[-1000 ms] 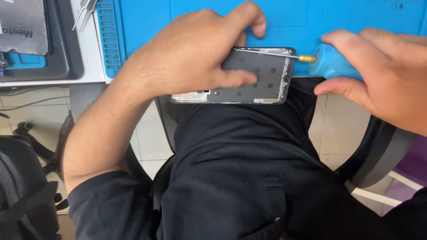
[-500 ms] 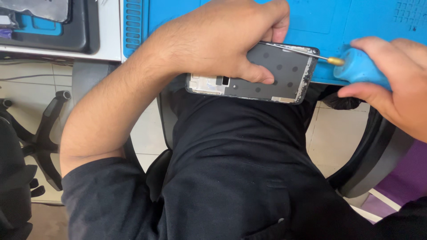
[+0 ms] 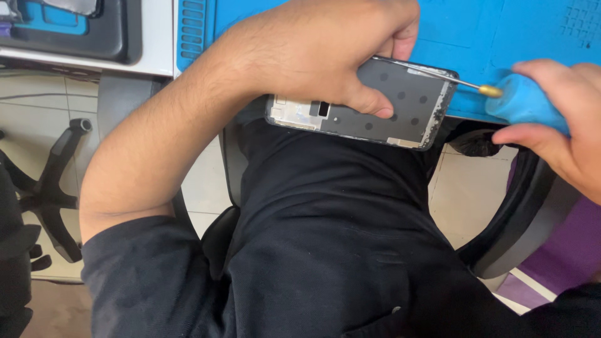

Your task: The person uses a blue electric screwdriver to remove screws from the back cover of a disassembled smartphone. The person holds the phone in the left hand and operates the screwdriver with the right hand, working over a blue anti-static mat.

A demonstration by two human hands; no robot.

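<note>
Two hands busy | left hand [image 3: 313,47] fingers wrapped around phone frame [image 3: 382,106], held at edge of blue mat [image 3: 501,31] over the lap | right hand [image 3: 563,125] fingers closed on blue screwdriver [image 3: 523,100], tip touching frame's top edge

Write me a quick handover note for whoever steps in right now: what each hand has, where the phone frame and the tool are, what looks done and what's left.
Left hand: clamped over the phone frame, thumb pressed on its dark inner face, holding it at the near edge of the blue work mat, above the lap.
Right hand: gripping the blue-handled screwdriver; its thin shaft reaches the frame's top right corner.
Done: the frame is already opened, its bare inner side facing up.
Left: work at that corner looks unfinished; whether the tip sits in a screw cannot be told.
Nearby: a dark tray at the far left of the bench.
</note>
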